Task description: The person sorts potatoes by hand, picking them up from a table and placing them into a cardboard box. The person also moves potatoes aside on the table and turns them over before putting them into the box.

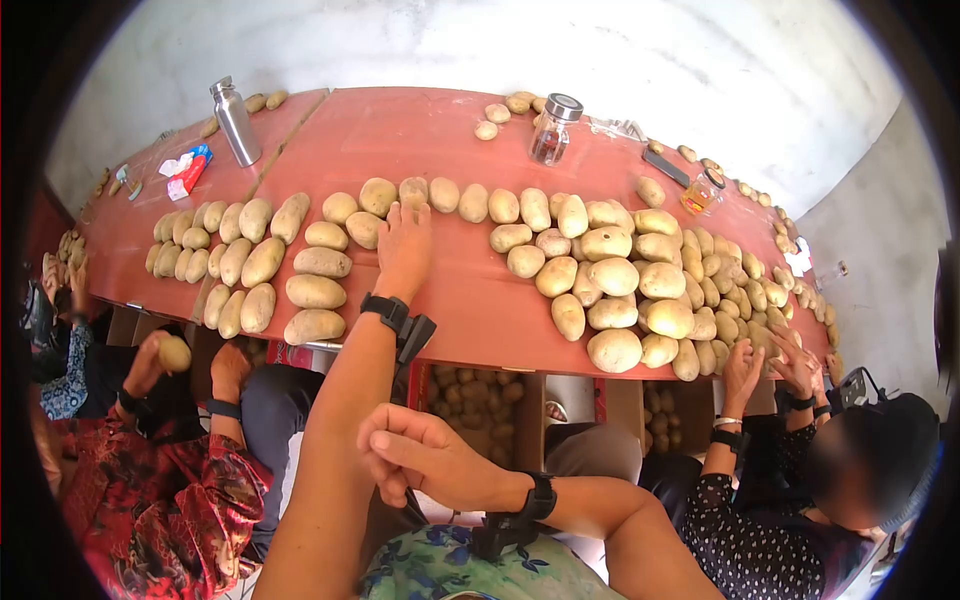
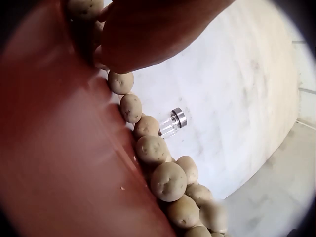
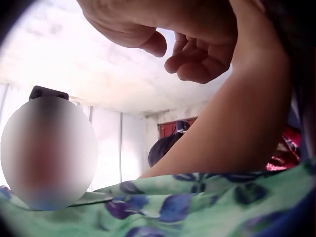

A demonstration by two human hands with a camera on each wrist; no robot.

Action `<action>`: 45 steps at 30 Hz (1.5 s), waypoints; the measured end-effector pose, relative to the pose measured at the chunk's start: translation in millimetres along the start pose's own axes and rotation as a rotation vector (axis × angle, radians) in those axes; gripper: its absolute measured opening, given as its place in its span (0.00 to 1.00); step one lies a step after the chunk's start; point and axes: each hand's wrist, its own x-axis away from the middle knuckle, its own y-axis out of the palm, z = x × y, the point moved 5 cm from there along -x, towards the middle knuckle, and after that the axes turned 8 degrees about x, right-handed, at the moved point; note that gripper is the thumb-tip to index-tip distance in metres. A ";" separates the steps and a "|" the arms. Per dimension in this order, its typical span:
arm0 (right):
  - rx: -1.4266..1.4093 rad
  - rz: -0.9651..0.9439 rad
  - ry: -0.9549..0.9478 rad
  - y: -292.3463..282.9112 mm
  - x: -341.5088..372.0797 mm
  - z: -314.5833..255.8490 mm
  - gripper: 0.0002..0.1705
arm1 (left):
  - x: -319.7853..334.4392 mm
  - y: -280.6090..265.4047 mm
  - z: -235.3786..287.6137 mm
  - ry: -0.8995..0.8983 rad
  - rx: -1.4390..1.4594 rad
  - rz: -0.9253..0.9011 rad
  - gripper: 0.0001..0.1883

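Note:
My left hand [image 1: 405, 250] reaches over the red table [image 1: 460, 300] and grips a potato [image 1: 413, 188] at the far end of the row. In the left wrist view, the fingertips of this hand [image 2: 153, 34] lie around that potato, which is mostly hidden. Single potatoes [image 1: 444, 195] continue the row to the right. My right hand [image 1: 440, 462] hangs in front of my body, away from the potatoes. The right wrist view shows this hand [image 3: 197, 34] with loosely bent fingers and nothing in them.
Potato rows [image 1: 315, 292] lie left, a large heap [image 1: 640, 280] right. A steel bottle [image 1: 236, 125], glass jar [image 1: 550, 138], tissue pack [image 1: 185, 172] and phone [image 1: 666, 168] stand or lie farther back. Boxes of potatoes [image 1: 470, 410] are below the edge; people sit on both sides.

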 end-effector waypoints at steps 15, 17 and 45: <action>0.437 0.196 -0.181 -58.1 20.7 -47.1 0.08 | -14.6 4.4 14.8 -0.370 0.749 -0.030 0.22; 0.464 0.197 -0.206 -58.0 23.5 -48.2 0.08 | -14.4 49.2 14.6 -0.617 1.369 -0.075 0.21; 0.826 0.223 -0.292 -50.9 15.0 -45.8 0.09 | 0.8 26.6 41.4 -0.123 0.631 -0.028 0.15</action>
